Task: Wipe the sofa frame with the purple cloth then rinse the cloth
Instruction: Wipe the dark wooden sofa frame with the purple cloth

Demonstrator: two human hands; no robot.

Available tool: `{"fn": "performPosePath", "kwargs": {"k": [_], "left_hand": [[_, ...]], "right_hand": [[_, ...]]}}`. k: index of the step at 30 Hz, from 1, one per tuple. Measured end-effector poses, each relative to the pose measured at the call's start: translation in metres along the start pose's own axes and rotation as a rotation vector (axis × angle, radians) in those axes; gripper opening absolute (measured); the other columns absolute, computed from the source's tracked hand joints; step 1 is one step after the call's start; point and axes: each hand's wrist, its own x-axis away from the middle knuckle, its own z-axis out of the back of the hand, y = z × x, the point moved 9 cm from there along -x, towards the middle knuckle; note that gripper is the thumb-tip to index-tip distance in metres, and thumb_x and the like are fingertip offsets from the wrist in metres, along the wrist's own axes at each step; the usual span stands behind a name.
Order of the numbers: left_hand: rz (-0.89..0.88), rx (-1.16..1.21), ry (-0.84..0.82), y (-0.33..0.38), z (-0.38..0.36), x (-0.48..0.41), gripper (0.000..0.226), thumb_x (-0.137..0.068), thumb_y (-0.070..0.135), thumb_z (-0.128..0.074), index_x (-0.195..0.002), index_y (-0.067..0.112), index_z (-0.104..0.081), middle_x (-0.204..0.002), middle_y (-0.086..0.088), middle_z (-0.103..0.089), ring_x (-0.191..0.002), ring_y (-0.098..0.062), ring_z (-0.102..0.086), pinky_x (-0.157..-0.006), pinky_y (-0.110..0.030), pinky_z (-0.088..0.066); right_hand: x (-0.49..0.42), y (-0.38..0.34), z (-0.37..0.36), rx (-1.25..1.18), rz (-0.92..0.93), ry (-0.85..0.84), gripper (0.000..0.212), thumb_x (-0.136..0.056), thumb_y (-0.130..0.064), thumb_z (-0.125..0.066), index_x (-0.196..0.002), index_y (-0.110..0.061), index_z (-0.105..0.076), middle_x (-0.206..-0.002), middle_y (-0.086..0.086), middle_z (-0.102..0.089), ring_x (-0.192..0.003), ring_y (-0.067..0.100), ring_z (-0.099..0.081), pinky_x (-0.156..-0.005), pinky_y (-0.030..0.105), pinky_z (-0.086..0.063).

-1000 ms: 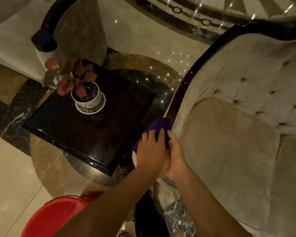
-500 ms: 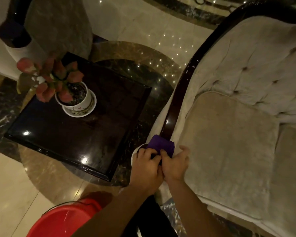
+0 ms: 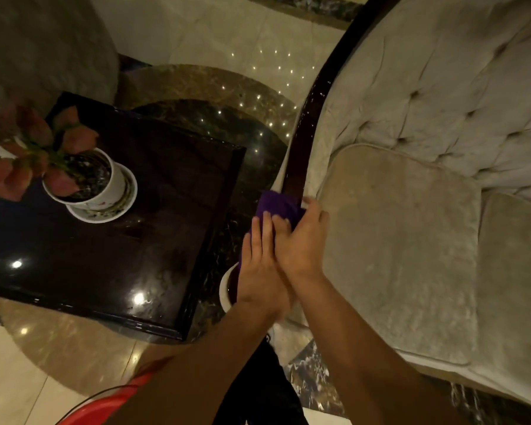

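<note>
Pressing one purple cloth [image 3: 277,204], two hands.

Purple cloth [image 3: 277,207] on dark glossy sofa frame [image 3: 301,148], beige tufted upholstery [image 3: 442,96], red bucket [image 3: 105,406].

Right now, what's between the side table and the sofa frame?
Head view: only bare dark marble floor lies between the table and the frame. Nearer the camera, the purple cloth hangs off the frame into that gap.
</note>
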Motion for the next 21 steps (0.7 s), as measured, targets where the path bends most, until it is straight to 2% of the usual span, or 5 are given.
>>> {"fn": "performPosePath", "kwargs": {"k": [6,11,15,18,21], "left_hand": [[-0.052,0.05,-0.012,-0.002,-0.011,0.023,0.089,-0.095,0.052,-0.035,-0.153,0.011,0.019,-0.162,-0.017,0.017,-0.148,-0.035,0.02,-0.121,-0.046,0.006],[-0.196,-0.104,-0.126,0.011,-0.028,0.063,0.08,-0.09,0.057,-0.039,-0.155,0.019,-0.014,-0.163,-0.014,-0.013,-0.148,-0.039,-0.003,-0.121,-0.053,-0.009],[-0.103,-0.058,-0.113,0.015,-0.01,0.036,0.072,-0.092,0.05,-0.019,-0.156,0.017,-0.019,-0.163,-0.015,-0.014,-0.148,-0.041,-0.008,-0.12,-0.052,-0.008],[-0.184,0.245,-0.011,0.01,0.004,0.041,0.06,-0.095,0.041,-0.043,-0.147,0.013,-0.043,-0.153,-0.012,-0.042,-0.146,-0.033,-0.028,-0.119,-0.055,-0.02],[-0.163,0.49,0.005,-0.016,-0.004,0.07,0.058,-0.094,0.022,-0.056,-0.149,0.012,-0.039,-0.159,-0.004,-0.033,-0.151,-0.016,-0.017,-0.119,-0.045,-0.025]], "right_hand": [[0.022,0.02,-0.005,0.009,-0.021,0.042,0.053,-0.097,-0.025,-0.061,-0.146,-0.023,-0.04,-0.141,0.005,-0.046,-0.107,0.004,-0.048,-0.074,-0.006,-0.036],[0.064,0.065,0.013,0.041,-0.262,0.048,0.056,-0.098,-0.028,-0.061,-0.149,-0.017,-0.041,-0.135,0.012,-0.053,-0.11,0.021,-0.061,-0.085,0.02,-0.045],[0.047,0.045,0.008,-0.036,-0.308,0.05,0.036,-0.092,-0.025,-0.066,-0.123,-0.019,-0.048,-0.105,-0.003,-0.066,-0.089,0.007,-0.065,-0.064,0.004,-0.047],[0.028,0.031,-0.014,-0.077,-0.409,0.005,0.074,-0.083,-0.034,-0.076,-0.141,-0.015,-0.034,-0.129,0.01,-0.056,-0.117,0.031,-0.059,-0.094,0.036,-0.052],[0.023,0.026,-0.026,0.069,-0.403,0.053,0.096,-0.083,-0.039,-0.076,-0.152,-0.011,-0.015,-0.144,0.019,-0.039,-0.127,0.039,-0.047,-0.105,0.05,-0.045]]}}
